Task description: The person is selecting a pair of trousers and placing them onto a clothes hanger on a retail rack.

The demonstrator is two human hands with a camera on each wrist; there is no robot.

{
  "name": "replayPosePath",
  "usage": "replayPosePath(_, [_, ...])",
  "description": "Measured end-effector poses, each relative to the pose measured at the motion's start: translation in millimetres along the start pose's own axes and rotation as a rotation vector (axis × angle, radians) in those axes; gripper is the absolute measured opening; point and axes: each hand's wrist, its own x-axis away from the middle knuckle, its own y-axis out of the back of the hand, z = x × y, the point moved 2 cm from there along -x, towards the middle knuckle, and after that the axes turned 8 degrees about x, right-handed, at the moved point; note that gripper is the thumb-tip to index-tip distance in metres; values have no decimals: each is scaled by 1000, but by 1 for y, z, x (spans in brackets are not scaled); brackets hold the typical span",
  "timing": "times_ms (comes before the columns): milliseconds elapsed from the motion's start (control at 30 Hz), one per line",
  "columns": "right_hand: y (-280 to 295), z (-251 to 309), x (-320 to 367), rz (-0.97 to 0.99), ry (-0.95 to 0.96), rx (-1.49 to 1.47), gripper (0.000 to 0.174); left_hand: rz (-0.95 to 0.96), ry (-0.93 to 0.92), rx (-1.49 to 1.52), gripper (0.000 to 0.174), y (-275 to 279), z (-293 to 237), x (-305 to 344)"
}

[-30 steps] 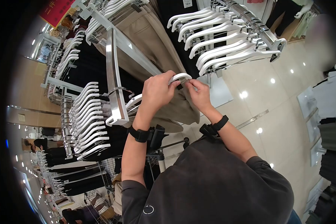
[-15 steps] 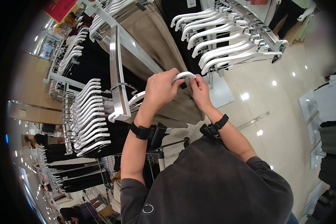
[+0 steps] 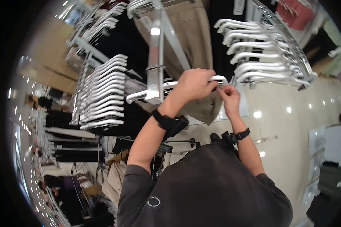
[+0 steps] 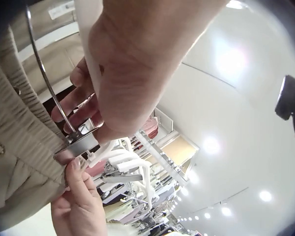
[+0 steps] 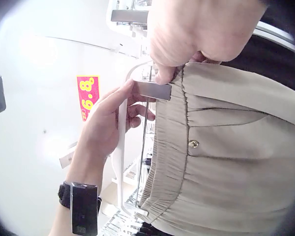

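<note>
Now: clip end of the hanger sits right at the right-hand fingers

The white hanger (image 3: 220, 78) lies roughly level with its long axis left-right, and its left end passes behind the steel rack arm (image 3: 155, 56). The left hand (image 3: 193, 85) wraps over the hanger's middle, fingers curled round the bar, holding it up. The metal clip (image 5: 155, 91) sits at the hanger's right end and bites the waistband of the beige trousers (image 5: 226, 162), which hang below the hanger. The right hand (image 3: 228, 96) is at that same end, just under the hanger. Its fingers (image 5: 164, 73) pinch the clip and the waistband edge. The clip lies straight at the right fingertips, so the right hand is the nearer 1. The left hand is next along the hanger, close beside it.

Compared with 0.5 s ago, both hands keep the same grips. The hanger sits flatter in the head view, the rack arm reads more upright and the whole group sits further right. That looks like camera swing rather than hand travel.
</note>
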Motion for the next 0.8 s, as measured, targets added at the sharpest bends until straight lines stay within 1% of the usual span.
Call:
replayPosePath(33, [1,1,0,-10,7,-34,16,13,8,20,28,2,-4,0])
replayPosePath(100, [4,5,-1,-25,28,-9,12,20,24,19,27,-1,-1,0])
replayPosePath(200, [9,14,-3,-13,39,85,13,-9,1,30,27,2,-4,0])
replayPosePath(300, [13,14,-5,-20,77,118,14,18,4,30,27,1,-4,-2])
replayPosePath(333, [14,14,-5,-23,77,127,13,1,-12,14,26,-1,-3,-3])
replayPosePath(433, [16,18,-3,-38,78,106,13,-40,-47,-19,25,-6,-2,-4])
replayPosePath(533, [17,22,-2,-33,128,62,13,-65,-49,-30,25,-7,-3,-4])
replayPosePath(800, [15,21,-6,-62,89,109,15,-58,-11,-33,25,-3,-7,0])
